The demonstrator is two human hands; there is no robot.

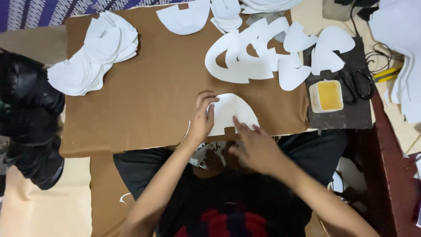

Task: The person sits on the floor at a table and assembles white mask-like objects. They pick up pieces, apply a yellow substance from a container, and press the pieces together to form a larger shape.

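Both hands are pressing a white cut piece (230, 114) on the brown board (149, 92).
The left hand (201, 120) and right hand (254, 147) are lying flat and open, gripping nothing; right of the piece, a tub (326, 96) is holding yellow glue beside scissors (359, 83).

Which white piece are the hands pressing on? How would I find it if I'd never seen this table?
Find the big brown board on the worktop, then follow its near edge to the middle. There the left hand and right hand press one white curved piece. It lies alone, dome-shaped with a small notch, while the other white cut-outs sit piled at the far edge.

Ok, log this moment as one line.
left hand: flat on white cut piece | right hand: fingertips on piece | brown board underneath
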